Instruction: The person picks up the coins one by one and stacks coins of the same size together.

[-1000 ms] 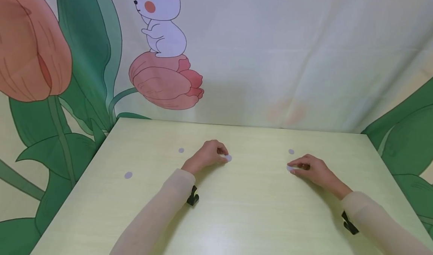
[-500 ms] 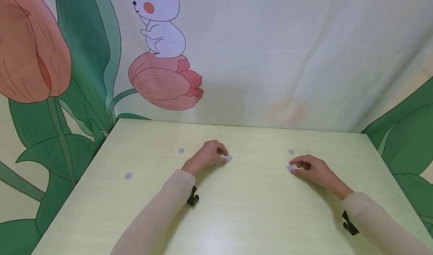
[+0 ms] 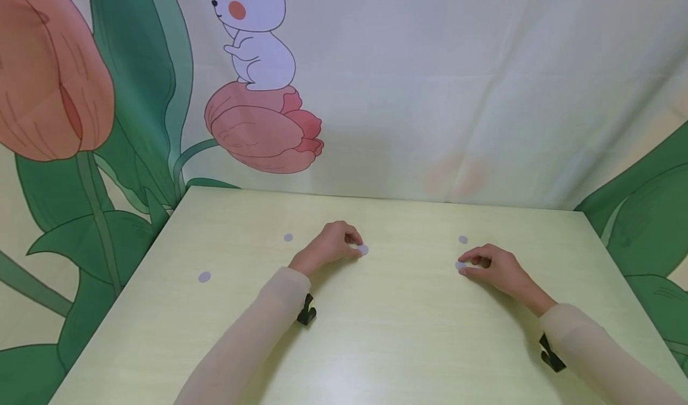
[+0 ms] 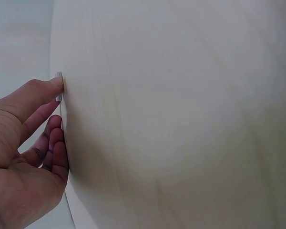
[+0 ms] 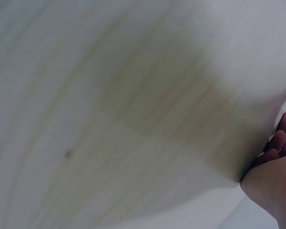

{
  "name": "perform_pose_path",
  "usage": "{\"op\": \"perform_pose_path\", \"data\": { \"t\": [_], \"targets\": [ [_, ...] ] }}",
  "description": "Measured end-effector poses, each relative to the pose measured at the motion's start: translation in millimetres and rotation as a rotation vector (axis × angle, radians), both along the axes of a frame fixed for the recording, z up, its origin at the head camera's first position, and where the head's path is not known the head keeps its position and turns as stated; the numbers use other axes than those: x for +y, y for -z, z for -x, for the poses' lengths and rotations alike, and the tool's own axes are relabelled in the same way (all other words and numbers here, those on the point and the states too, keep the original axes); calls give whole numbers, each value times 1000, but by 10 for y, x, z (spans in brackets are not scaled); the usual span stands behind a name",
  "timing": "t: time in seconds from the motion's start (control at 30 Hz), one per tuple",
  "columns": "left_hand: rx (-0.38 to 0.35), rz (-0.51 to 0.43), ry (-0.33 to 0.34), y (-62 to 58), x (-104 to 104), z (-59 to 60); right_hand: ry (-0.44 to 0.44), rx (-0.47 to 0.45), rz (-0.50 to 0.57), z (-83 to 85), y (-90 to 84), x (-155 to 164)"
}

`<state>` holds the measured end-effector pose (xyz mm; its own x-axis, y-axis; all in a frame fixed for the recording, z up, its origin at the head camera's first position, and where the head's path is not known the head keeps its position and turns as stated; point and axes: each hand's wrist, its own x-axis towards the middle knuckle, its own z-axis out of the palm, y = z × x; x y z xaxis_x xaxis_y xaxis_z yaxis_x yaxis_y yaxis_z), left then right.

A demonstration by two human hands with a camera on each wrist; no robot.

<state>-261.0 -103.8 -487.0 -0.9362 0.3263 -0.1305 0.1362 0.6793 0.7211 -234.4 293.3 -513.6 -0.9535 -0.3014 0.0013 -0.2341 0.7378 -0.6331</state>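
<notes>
Pale desk, cartoon backdrop; left hand curled, fingertips pinching disc; right hand likewise on second disc; advice: lift edge first, discs thin, flat.

Right wrist view: right hand cut off at the right and bottom edges, only some fingers and palm show; its disc isn't visible there. Head view: right disc mostly hidden under fingertips, grip unclear. Left disc partly covered by left hand; edge-on in left wrist view. Both forearms cut by the bottom edge. Far discs too small for detail.
</notes>
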Motion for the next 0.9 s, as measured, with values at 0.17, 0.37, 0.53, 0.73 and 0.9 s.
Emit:
{"op": "perform_pose_path", "data": {
  "t": [0.17, 0.37, 0.53, 0.73, 0.9],
  "targets": [
    [3, 2, -3, -4, -1, 9, 8, 8, -21, -9, -49, -41],
    [1, -8, -1, 3, 0, 6, 23, 42, -41, -49, -56, -72],
    [-4, -8, 0, 16, -2, 4, 3, 107, -45, -61, -34, -77],
    [2, -13, -6, 28, -6, -3, -35, 145, -28, 3, -58, -110],
    [3, -15, -2, 26, -14, -2, -35, 120, -2, 54, -93, -165]
  ]
}}
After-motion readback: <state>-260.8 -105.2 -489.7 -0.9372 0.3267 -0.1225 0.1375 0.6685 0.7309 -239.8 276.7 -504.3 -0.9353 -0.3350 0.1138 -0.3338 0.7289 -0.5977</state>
